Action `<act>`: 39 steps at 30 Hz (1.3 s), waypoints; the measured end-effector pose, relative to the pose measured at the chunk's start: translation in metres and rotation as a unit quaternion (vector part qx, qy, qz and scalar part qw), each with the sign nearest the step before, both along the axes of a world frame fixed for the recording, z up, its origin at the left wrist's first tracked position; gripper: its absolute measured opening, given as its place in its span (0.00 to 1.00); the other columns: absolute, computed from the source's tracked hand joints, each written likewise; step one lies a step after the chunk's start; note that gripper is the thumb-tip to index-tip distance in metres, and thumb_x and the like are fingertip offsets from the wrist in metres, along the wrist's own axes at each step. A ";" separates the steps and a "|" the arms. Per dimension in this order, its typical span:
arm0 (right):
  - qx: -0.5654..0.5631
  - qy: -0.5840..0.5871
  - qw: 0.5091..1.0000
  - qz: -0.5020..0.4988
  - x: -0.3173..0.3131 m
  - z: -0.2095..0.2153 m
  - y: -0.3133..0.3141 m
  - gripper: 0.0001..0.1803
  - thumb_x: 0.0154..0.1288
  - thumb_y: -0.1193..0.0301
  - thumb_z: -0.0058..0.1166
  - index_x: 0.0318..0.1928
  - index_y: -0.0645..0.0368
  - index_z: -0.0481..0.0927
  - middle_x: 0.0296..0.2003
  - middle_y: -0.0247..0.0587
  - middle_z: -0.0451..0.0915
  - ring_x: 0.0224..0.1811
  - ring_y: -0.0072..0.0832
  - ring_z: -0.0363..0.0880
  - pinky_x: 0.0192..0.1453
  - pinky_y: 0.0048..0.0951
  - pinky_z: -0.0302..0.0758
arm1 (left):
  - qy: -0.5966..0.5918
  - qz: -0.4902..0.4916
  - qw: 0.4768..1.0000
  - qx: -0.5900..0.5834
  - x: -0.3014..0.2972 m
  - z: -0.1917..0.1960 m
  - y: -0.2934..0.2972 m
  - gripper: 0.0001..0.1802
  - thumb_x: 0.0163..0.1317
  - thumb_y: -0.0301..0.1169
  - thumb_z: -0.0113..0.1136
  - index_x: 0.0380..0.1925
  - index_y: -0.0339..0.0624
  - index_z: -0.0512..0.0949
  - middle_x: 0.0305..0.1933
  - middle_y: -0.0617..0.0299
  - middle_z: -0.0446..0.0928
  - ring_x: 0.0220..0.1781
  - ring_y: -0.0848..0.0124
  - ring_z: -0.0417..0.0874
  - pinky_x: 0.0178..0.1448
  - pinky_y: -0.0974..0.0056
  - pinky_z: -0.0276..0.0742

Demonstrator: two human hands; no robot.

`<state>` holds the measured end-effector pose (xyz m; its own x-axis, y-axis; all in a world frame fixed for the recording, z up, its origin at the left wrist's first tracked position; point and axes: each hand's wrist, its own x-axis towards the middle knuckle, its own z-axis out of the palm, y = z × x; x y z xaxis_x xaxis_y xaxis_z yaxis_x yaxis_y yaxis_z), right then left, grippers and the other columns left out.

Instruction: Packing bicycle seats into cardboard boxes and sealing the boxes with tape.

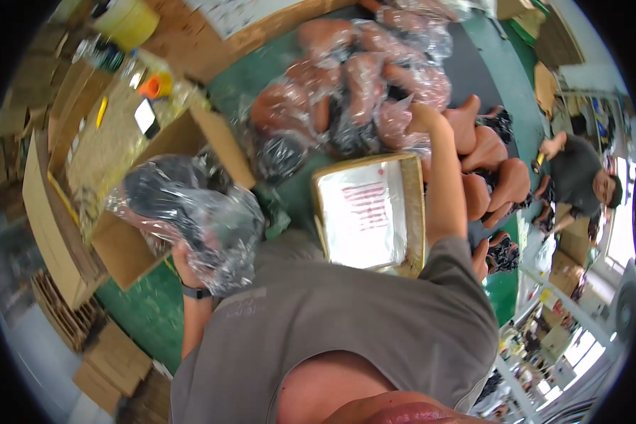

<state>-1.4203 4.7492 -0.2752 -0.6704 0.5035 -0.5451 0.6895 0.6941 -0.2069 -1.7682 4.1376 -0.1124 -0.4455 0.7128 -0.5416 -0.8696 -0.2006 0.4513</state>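
A green bench (155, 318) was seen covered, at its far side, by a heap of bagged brown saddles (353, 78), with bare brown saddles (491, 169) lined up to the right. An open cardboard box (131, 247) lay at the left, and a shallow tray of printed plastic bags (367, 212) stood in the middle. The bagging step was judged to be in hand: a black saddle wrapped in clear plastic (184, 205) was held over the open box by the left hand (191, 247), its grip closed on the wrap from beneath. The right hand (422, 113) was stretched to the far heap; whether its grip was closed could not be told. Setting the wrapped saddle down into the box was judged to be called for next.
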 end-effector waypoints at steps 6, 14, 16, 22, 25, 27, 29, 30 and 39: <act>0.079 0.016 0.994 0.074 0.043 -0.105 0.031 0.48 0.41 0.59 0.84 0.66 0.59 0.81 0.58 0.64 0.82 0.62 0.66 0.79 0.71 0.56 0.79 | -0.023 0.218 0.948 0.231 -0.038 0.000 -0.148 0.41 0.72 0.48 0.72 0.78 0.37 0.71 0.67 0.47 0.80 0.54 0.64 0.81 0.59 0.58 0.85; -0.141 0.283 0.907 -0.278 0.046 -0.101 0.051 0.23 0.74 0.63 0.71 0.58 0.70 0.85 0.40 0.41 0.88 0.39 0.36 0.85 0.46 0.41 0.83 | 0.210 0.412 0.883 -0.078 -0.032 0.006 -0.319 0.39 0.72 0.53 0.70 0.73 0.36 0.76 0.68 0.49 0.82 0.59 0.58 0.86 0.59 0.56 0.87; -0.133 0.253 0.933 -0.221 0.041 -0.117 0.027 0.23 0.74 0.63 0.71 0.57 0.70 0.85 0.39 0.41 0.88 0.40 0.36 0.85 0.48 0.41 0.83 | 0.199 0.385 0.893 -0.120 -0.034 0.008 -0.335 0.32 0.75 0.49 0.69 0.68 0.37 0.79 0.60 0.52 0.88 0.55 0.59 0.91 0.55 0.56 0.92; -0.038 0.135 0.983 -0.117 0.072 -0.106 0.006 0.21 0.74 0.63 0.69 0.55 0.70 0.85 0.38 0.41 0.88 0.42 0.36 0.86 0.52 0.41 0.84 | 0.253 0.227 0.877 -0.339 -0.089 0.010 -0.310 0.25 0.69 0.35 0.76 0.63 0.39 0.81 0.52 0.60 0.88 0.46 0.68 0.90 0.52 0.62 0.86; 0.019 0.069 0.996 -0.056 0.056 -0.076 0.012 0.21 0.74 0.63 0.68 0.54 0.70 0.85 0.37 0.42 0.89 0.44 0.36 0.87 0.54 0.41 0.84 | 0.345 0.116 0.829 -0.425 -0.115 -0.005 -0.270 0.31 0.62 0.33 0.82 0.64 0.38 0.82 0.49 0.64 0.87 0.45 0.75 0.85 0.50 0.63 0.82; 0.066 0.021 0.996 -0.053 0.109 -0.038 -0.004 0.20 0.74 0.63 0.68 0.54 0.70 0.86 0.37 0.42 0.89 0.44 0.36 0.87 0.56 0.41 0.84 | 0.369 0.029 0.842 -0.392 -0.165 -0.036 -0.222 0.35 0.60 0.35 0.82 0.66 0.36 0.82 0.51 0.61 0.88 0.48 0.71 0.87 0.54 0.60 0.84; 0.114 -0.032 0.993 -0.013 0.099 0.014 -0.004 0.20 0.74 0.63 0.67 0.53 0.70 0.86 0.37 0.42 0.89 0.45 0.36 0.88 0.57 0.41 0.84 | 0.371 -0.013 0.863 -0.343 -0.202 -0.107 -0.202 0.37 0.58 0.38 0.83 0.67 0.33 0.83 0.53 0.55 0.90 0.51 0.65 0.90 0.59 0.57 0.85; 0.154 0.061 0.973 -0.162 0.111 0.032 -0.029 0.25 0.68 0.64 0.69 0.57 0.72 0.86 0.31 0.42 0.86 0.44 0.34 0.86 0.61 0.39 0.81 | 0.405 -0.048 0.858 -0.312 -0.227 -0.154 -0.182 0.38 0.58 0.39 0.83 0.67 0.32 0.84 0.54 0.51 0.91 0.52 0.62 0.92 0.61 0.56 0.86; -0.030 0.173 0.972 0.158 -0.397 0.132 -0.382 0.34 0.55 0.78 0.71 0.66 0.60 0.85 0.57 0.57 0.91 0.58 0.61 0.89 0.61 0.52 0.85 | 0.277 -0.142 0.679 -0.665 -0.298 -0.419 -0.153 0.79 0.60 0.39 0.83 0.90 0.31 0.27 0.73 0.26 0.78 0.68 0.42 0.89 0.73 0.45 0.87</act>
